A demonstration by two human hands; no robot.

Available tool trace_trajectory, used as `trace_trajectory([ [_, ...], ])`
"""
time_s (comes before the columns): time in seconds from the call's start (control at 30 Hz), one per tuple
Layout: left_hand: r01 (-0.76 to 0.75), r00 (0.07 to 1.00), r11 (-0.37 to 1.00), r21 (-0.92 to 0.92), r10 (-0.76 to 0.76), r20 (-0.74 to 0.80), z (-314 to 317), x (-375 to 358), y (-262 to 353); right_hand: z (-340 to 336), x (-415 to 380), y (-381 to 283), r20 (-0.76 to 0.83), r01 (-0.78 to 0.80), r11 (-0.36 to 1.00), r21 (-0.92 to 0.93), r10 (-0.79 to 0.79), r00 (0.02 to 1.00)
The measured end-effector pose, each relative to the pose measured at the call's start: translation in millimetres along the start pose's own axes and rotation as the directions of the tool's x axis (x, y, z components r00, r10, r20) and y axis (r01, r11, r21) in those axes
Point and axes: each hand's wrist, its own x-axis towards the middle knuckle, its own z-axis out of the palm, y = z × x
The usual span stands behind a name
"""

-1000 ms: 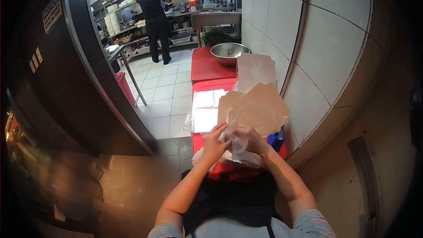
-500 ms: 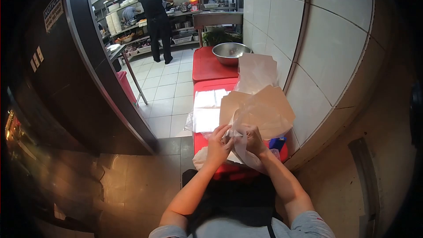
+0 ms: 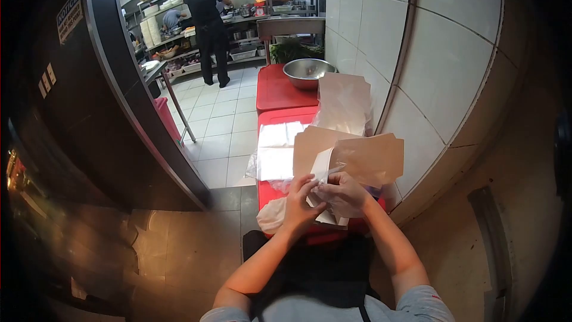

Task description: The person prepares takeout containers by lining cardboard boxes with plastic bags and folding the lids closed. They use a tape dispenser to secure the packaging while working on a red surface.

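In front of me, a folded paperboard piece [image 3: 322, 164], pale on its inner side, stands between my two hands. My left hand [image 3: 302, 200] has its fingers closed around the near left edge of it. Beside it, my right hand [image 3: 344, 192] is pinched on thin clear plastic film [image 3: 341, 170] at the paperboard's right side. The fingertips nearly meet, and they partly hide what lies between them. Flat brown paperboard sheets [image 3: 381, 158] spread out just beyond my hands. A stack of white folded paper or napkins [image 3: 277, 161] lies to their left.
Everything rests on red-topped surfaces [image 3: 275, 92]. A steel bowl [image 3: 308, 73] and more brown paperboard [image 3: 345, 98] stand farther back. A tiled wall [image 3: 429, 77] closes off the right. Past the doorway a person [image 3: 207, 30] stands at kitchen shelves; a dark door frame [image 3: 128, 83] is left.
The paperboard between my hands has turned, so its folded pale side now shows. The brown part on the right has swung outward, and the film has shifted. My right hand has lowered slightly.
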Motion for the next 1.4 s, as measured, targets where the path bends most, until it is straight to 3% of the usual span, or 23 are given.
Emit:
trace_trajectory([
  [0.1, 0.102, 0.994, 0.994, 0.024, -0.102, -0.028, -3, 2, 9, 3, -10, -8, 0.039, -0.015, 0.995, 0.100, 0.011, 0.999],
  [0.3, 0.160, 0.982, 0.987, 0.012, -0.161, 0.096, -5, -3, -4, -10, -7, 13, 0.119, 0.013, 0.998, 0.054, -0.020, 0.993],
  [0.7, 0.123, 0.976, 0.992, 0.026, -0.125, 0.178, -10, -5, -7, -12, 0, 19, 0.179, 0.035, 0.998, -0.055, -0.024, 0.983],
  [0.9, 0.035, 0.997, 0.998, 0.049, -0.039, 0.068, -5, -8, -7, 6, 8, 39, 0.049, 0.034, 0.982, 0.188, -0.044, 0.998],
  [1.0, 0.016, 0.997, 0.998, 0.061, -0.020, 0.071, -6, -8, -9, 1, 13, 60, -0.026, 0.094, 0.996, 0.004, -0.094, 0.995],
  [1.1, 0.015, 1.000, 0.999, 0.045, -0.015, 0.008, -8, -12, -27, -18, 15, 72, 0.041, 0.178, 0.971, -0.160, -0.174, 0.984],
  [1.2, 0.220, 0.973, 0.959, -0.177, -0.229, -0.032, -13, -12, -39, -22, -2, 55, -0.076, 0.053, 0.992, -0.111, -0.062, 0.995],
  [1.3, 0.309, 0.941, 0.942, -0.131, -0.323, -0.103, -13, -12, -55, -24, -20, 23, -0.122, 0.066, 0.997, -0.028, -0.069, 0.990],
  [1.33, 0.345, 0.929, 0.923, -0.174, -0.361, -0.074, -14, -12, -59, -25, -26, 13, -0.147, 0.079, 0.996, -0.045, -0.085, 0.985],
  [1.4, 0.440, 0.898, 0.884, -0.158, -0.438, 0.051, -20, -11, -68, -23, -41, -23, -0.341, 0.037, 0.999, -0.007, -0.037, 0.939],
])
